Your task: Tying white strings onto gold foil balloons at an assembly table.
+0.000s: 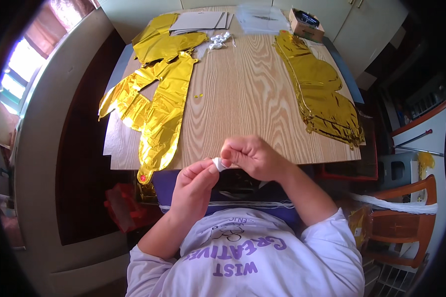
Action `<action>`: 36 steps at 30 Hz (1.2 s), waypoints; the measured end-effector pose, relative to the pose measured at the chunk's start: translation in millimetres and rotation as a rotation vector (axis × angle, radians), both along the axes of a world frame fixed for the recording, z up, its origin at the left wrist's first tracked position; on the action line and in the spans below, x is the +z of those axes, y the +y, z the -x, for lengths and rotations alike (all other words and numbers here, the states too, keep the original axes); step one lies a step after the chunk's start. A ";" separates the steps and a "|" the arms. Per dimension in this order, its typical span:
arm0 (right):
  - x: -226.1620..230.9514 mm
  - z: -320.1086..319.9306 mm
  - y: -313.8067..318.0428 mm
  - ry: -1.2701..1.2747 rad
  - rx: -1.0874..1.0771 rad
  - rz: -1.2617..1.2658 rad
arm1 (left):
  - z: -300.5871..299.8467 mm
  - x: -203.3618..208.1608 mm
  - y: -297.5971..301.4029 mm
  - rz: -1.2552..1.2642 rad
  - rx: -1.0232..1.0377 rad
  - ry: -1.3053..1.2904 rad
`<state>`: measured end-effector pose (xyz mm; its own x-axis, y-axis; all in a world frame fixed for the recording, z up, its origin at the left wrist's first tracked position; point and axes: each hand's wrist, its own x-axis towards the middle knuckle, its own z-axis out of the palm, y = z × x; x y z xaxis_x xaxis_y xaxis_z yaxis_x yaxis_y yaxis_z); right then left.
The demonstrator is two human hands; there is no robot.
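Table [233,109] is of wood grain; before its near edge I see a white bundle [219,165], axis unclear, pinched by the left hand [192,184]. Just to its right, the right hand [255,158] is curled closed; what it holds, I cannot tell.

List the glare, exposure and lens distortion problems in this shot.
Head view: the window at left is blown out to white; head view: bright glare streaks the left gold foil; head view: the dark brown panel bows toward the black rim; head view: fine detail on the white bundle in the left hand is too small to read.
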<state>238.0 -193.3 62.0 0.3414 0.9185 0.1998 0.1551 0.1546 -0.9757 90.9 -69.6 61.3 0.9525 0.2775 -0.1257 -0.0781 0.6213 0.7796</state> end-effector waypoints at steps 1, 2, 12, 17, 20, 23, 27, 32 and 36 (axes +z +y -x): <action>-9.8 7.4 -1.5 0.218 0.025 -0.029 | -2.0 -3.1 2.0 0.062 0.003 -0.046; -13.4 15.7 -2.8 0.178 0.005 -0.041 | -2.7 -5.8 3.2 0.126 0.010 -0.086; 23.6 14.9 -34.5 -0.464 -0.345 0.012 | 5.3 -27.1 12.1 -0.201 0.036 -0.050; 28.3 16.5 -31.2 -0.327 -0.228 -0.043 | 2.8 -14.8 2.4 -0.198 -0.024 -0.001; 18.3 16.6 -23.8 -0.454 -0.224 -0.071 | 2.9 -16.3 0.6 -0.242 -0.053 -0.021; 11.4 7.1 -19.1 -0.205 -0.147 -0.027 | 6.4 -13.8 5.4 -0.375 -0.125 -0.040; -9.4 6.2 -17.0 0.551 0.083 0.064 | 7.5 -15.5 10.1 -0.327 -0.212 -0.021; -18.5 15.1 -15.6 0.941 0.235 0.023 | 7.6 -11.6 11.2 -0.164 -0.335 -0.033; -15.0 11.6 -19.8 0.761 0.317 -0.009 | 7.7 -8.4 25.4 -0.172 -0.504 -0.075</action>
